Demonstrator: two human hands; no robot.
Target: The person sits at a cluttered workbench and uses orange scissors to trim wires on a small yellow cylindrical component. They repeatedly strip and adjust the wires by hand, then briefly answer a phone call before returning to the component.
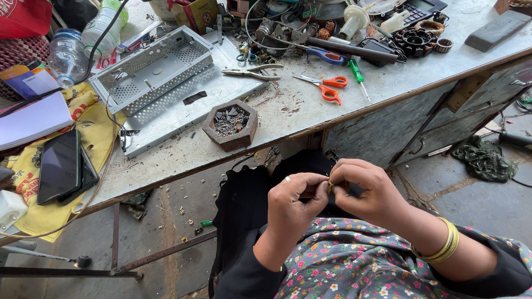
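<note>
**Small part pinched between both hands, below the bench edge**

A tiny yellowish piece [330, 185] sits between the fingertips of both hands, held over the person's lap, just off the near edge of the workbench [293, 111]. It is too small to say what it is. The left hand [293, 202] curls round it with thumb and forefinger closed on it, a ring on one finger; the right hand [368, 191], gold bangles at its wrist, pinches it from the other side. Both grips are tight and close together, which looks suited to working a piece this small, and holding it low over the lap brings it near the eyes and away from the clutter.

On the bench, the nearest thing is a hexagonal dish [231, 125] of dark scraps, set close to the near edge where either hand could reach it. Behind it lies a flat metal sheet with a perforated metal chassis [152, 69] resting on it, toward the left part of the surface. Orange-handled scissors [327, 86] and a green-handled screwdriver [357, 75] lie near the middle, with pliers [252, 71] just beyond the dish. The far edge is crowded with blue-handled scissors, coils and small parts. At the left end a dark tablet [60, 166] rests on a yellow cloth, with plastic bottles [69, 55] at the far left corner.
</note>
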